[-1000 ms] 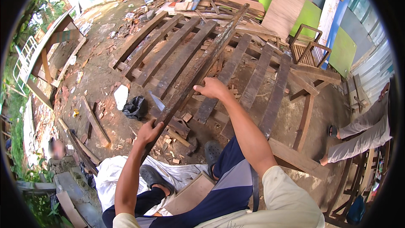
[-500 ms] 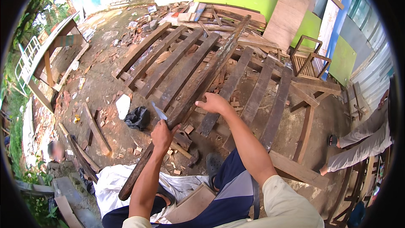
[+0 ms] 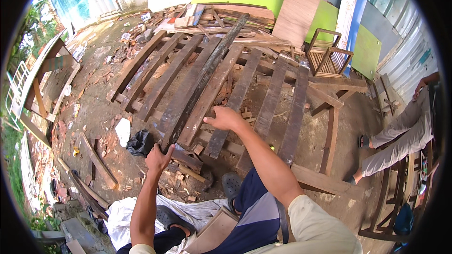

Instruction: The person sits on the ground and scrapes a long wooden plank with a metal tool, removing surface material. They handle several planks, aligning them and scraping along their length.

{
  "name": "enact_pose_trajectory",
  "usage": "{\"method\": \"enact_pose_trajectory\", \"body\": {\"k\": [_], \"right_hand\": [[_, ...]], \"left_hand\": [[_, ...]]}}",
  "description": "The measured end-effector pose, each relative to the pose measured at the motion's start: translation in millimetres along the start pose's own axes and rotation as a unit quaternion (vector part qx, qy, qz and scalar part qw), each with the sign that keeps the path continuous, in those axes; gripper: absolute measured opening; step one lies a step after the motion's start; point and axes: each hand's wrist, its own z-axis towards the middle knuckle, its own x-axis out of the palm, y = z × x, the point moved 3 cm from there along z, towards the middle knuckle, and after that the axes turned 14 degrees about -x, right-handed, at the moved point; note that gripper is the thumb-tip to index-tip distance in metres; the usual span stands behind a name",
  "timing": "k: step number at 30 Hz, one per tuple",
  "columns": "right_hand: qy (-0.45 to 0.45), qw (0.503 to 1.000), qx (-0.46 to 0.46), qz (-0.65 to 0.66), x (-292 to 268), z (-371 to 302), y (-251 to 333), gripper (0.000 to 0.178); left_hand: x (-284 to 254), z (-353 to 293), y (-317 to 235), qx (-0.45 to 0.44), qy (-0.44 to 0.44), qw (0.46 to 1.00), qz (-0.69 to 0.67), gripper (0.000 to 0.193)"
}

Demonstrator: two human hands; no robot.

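My left hand (image 3: 158, 159) grips the near end of a long, dark, rough wooden beam (image 3: 208, 69). This beam lies lengthwise over a frame of parallel wooden slats, its far end toward the back pile. My right hand (image 3: 225, 118) is loosely curled, fingers apart, just over a brown slat (image 3: 214, 95) right of the beam; nothing shows in it. Whether its fingertips touch the wood I cannot tell. Several more dark slats, such as one slat (image 3: 270, 108), are spread to both sides. Below the slats, by my left hand, lies a hammer-like tool with a wooden handle (image 3: 192, 173).
A black plastic bag (image 3: 140, 143) and a white scrap (image 3: 123, 132) lie left of the frame. White sheeting (image 3: 123, 214) is around my feet. Boards are piled (image 3: 249, 13) at the back, near a slatted chair frame (image 3: 327, 54). A person's legs (image 3: 400, 148) are at right.
My left hand has moved left and down slightly. The beam's far end has shifted left onto the slats. A blade-like piece by my left hand and the dark length below it no longer show.
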Motion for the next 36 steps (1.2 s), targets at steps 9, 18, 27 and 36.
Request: {"method": "enact_pose_trajectory", "body": {"k": [9, 18, 27, 36], "right_hand": [[0.0, 1.0, -0.009, -0.004, 2, 2, 0, 0.075], [-0.03, 0.998, 0.0, 0.063, 11, 10, 14, 0.069], [-0.018, 0.896, 0.066, 0.439, 96, 18, 73, 0.099], [-0.057, 0.946, 0.118, 0.296, 107, 36, 69, 0.118]], "left_hand": [[1, 16, 0, -0.006, 0.079, 0.995, 0.054, 0.08], [-20, -10, -21, 0.008, 0.164, 0.985, -0.054, 0.061], [-39, -69, 25, -0.019, 0.13, 0.991, -0.026, 0.064], [-36, -107, 61, -0.032, 0.057, 0.997, -0.029, 0.069]]}}
